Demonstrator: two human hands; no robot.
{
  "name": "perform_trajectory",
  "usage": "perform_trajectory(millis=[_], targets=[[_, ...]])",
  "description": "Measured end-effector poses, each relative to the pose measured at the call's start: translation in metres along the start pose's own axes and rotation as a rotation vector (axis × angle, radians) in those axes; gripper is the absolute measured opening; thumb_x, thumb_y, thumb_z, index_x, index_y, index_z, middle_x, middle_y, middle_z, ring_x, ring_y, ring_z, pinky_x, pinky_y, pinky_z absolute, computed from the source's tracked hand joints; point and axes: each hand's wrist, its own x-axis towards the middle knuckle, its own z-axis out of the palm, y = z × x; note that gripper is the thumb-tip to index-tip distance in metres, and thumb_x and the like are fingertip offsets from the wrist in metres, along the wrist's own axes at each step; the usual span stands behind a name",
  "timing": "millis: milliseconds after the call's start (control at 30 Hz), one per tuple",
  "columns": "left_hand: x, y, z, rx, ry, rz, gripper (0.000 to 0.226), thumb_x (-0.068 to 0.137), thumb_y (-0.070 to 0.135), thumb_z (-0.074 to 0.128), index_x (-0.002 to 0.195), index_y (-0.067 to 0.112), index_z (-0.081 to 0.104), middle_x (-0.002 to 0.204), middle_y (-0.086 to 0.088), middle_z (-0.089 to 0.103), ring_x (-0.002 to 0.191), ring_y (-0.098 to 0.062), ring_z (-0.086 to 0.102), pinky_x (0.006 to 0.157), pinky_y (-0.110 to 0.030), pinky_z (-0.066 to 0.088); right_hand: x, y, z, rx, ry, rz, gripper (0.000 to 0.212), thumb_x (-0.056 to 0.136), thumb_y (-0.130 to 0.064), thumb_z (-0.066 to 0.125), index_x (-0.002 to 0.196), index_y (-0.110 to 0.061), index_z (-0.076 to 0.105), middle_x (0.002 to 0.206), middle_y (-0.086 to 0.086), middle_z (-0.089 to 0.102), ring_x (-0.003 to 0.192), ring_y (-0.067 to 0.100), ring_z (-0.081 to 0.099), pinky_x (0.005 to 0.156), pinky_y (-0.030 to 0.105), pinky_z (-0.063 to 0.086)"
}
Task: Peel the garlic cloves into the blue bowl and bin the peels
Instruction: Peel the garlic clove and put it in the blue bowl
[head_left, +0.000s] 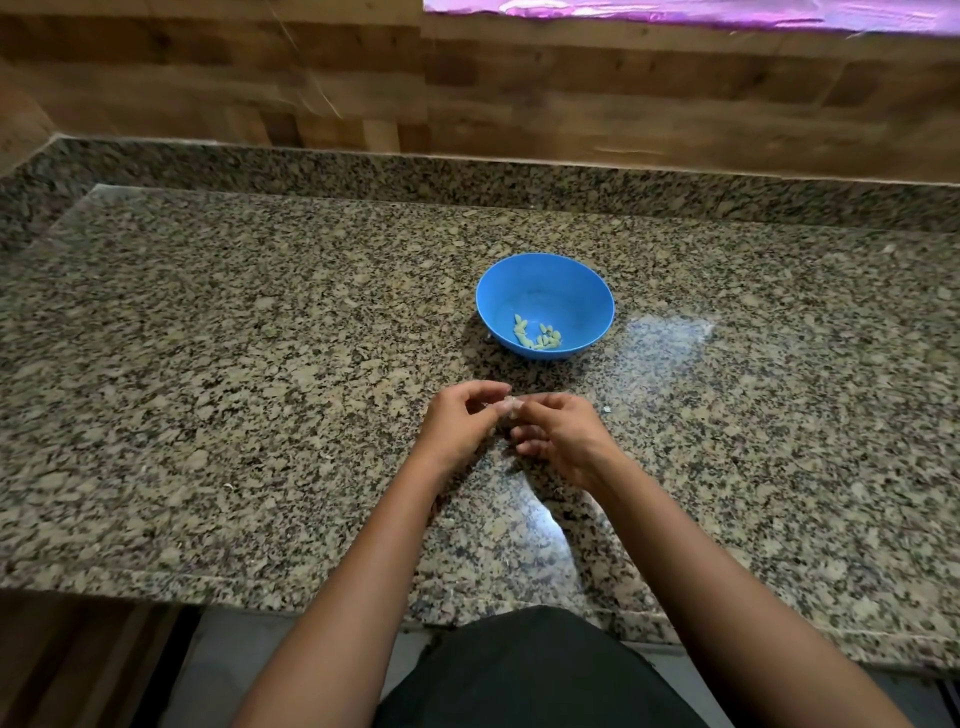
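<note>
A blue bowl (545, 291) stands on the granite counter, with several pale peeled garlic cloves (536, 336) lying at its bottom. Just in front of the bowl my left hand (460, 426) and my right hand (558, 436) meet above the counter. Their fingertips pinch a small pale garlic clove (506, 404) between them, most of it hidden by the fingers. A tiny whitish scrap of peel (607, 409) lies on the counter to the right of my right hand.
The speckled granite counter (260, 389) stretches wide to both sides, with a raised granite lip and a wood-panelled wall (467, 93) behind. Its front edge runs close to my body. Another small pale fleck (228, 486) lies at the left.
</note>
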Motion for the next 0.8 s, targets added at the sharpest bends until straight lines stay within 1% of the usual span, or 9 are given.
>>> perform_trajectory(millis=[100, 200, 267, 333, 400, 500, 567, 700, 800], targets=[[0.0029, 0.0043, -0.0013, -0.048, -0.041, -0.008, 0.014, 0.082, 0.012, 0.071, 0.095, 0.016, 0.069, 0.094, -0.004, 0.071, 0.089, -0.016, 0.066, 0.081, -0.027, 0.055, -0.0008, -0.0030, 0.0011, -0.011, -0.002, -0.007, 0.022, 0.089, -0.006, 0.060, 0.106, 0.008, 0.059, 0.080, 0.013, 0.065, 0.049, 0.010, 0.058, 0.042, 0.019, 0.048], [0.0051, 0.0050, -0.0041, -0.041, -0.040, 0.006, 0.009, 0.082, 0.007, 0.069, 0.085, 0.016, 0.068, 0.083, 0.001, 0.069, 0.077, -0.009, 0.065, 0.071, -0.019, 0.053, -0.0016, -0.0048, 0.0001, -0.023, -0.003, -0.003, 0.019, 0.092, -0.008, 0.055, 0.106, 0.006, 0.058, 0.080, 0.013, 0.064, 0.049, 0.010, 0.060, 0.040, 0.019, 0.047], [0.0043, 0.0052, -0.0039, -0.043, -0.029, 0.006, 0.009, 0.083, 0.005, 0.067, 0.082, 0.014, 0.067, 0.078, 0.002, 0.067, 0.070, -0.005, 0.062, 0.065, -0.015, 0.051, -0.0016, -0.0039, 0.0002, -0.009, 0.002, 0.009, 0.014, 0.093, -0.010, 0.055, 0.101, 0.001, 0.058, 0.080, 0.011, 0.064, 0.050, 0.011, 0.060, 0.040, 0.019, 0.047], [0.0034, 0.0048, -0.0030, -0.067, -0.019, -0.006, 0.009, 0.084, 0.003, 0.066, 0.083, 0.012, 0.066, 0.077, 0.001, 0.066, 0.068, -0.006, 0.060, 0.065, -0.015, 0.051, -0.0015, -0.0024, 0.0012, 0.018, 0.011, 0.023, 0.008, 0.093, -0.010, 0.055, 0.094, -0.003, 0.057, 0.079, 0.010, 0.063, 0.051, 0.011, 0.059, 0.040, 0.020, 0.047], [0.0027, 0.0031, -0.0037, -0.080, -0.005, -0.023, 0.011, 0.084, 0.001, 0.065, 0.082, 0.012, 0.064, 0.078, -0.001, 0.065, 0.070, -0.009, 0.060, 0.068, -0.020, 0.052, -0.0009, -0.0018, 0.0021, 0.040, 0.028, 0.030, 0.005, 0.093, -0.009, 0.055, 0.091, -0.004, 0.056, 0.080, 0.010, 0.062, 0.049, 0.011, 0.058, 0.040, 0.020, 0.047], [0.0036, 0.0000, -0.0063, -0.071, 0.036, -0.055, 0.012, 0.083, 0.002, 0.066, 0.082, 0.013, 0.062, 0.083, -0.007, 0.066, 0.075, -0.019, 0.061, 0.076, -0.037, 0.054, 0.0015, -0.0016, 0.0018, 0.065, 0.087, 0.008, 0.005, 0.092, -0.006, 0.055, 0.088, -0.003, 0.053, 0.076, 0.010, 0.058, 0.048, 0.011, 0.056, 0.039, 0.019, 0.045], [0.0039, -0.0003, -0.0074, 0.009, 0.050, -0.040, 0.012, 0.082, 0.004, 0.067, 0.083, 0.015, 0.063, 0.087, -0.008, 0.067, 0.079, -0.019, 0.062, 0.078, -0.039, 0.054, 0.0030, -0.0017, 0.0012, 0.043, 0.110, -0.008, 0.005, 0.092, -0.004, 0.054, 0.088, -0.002, 0.053, 0.076, 0.011, 0.057, 0.046, 0.010, 0.057, 0.039, 0.019, 0.045], [0.0057, 0.0011, -0.0079, 0.234, 0.054, 0.038, 0.010, 0.082, 0.008, 0.068, 0.090, 0.014, 0.065, 0.091, -0.005, 0.068, 0.082, -0.017, 0.062, 0.076, -0.030, 0.054, 0.0041, -0.0003, 0.0003, -0.035, 0.103, -0.046, 0.010, 0.089, 0.002, 0.055, 0.099, 0.005, 0.055, 0.074, 0.012, 0.057, 0.046, 0.010, 0.055, 0.042, 0.019, 0.048], [0.0059, 0.0049, -0.0071, 0.408, 0.059, 0.092, 0.013, 0.085, 0.012, 0.066, 0.098, 0.011, 0.067, 0.096, -0.005, 0.068, 0.083, -0.015, 0.061, 0.075, -0.026, 0.052, 0.0042, -0.0006, -0.0008, -0.061, 0.088, -0.053, 0.010, 0.089, 0.002, 0.056, 0.099, 0.003, 0.055, 0.072, 0.012, 0.058, 0.047, 0.011, 0.054, 0.045, 0.021, 0.050]])
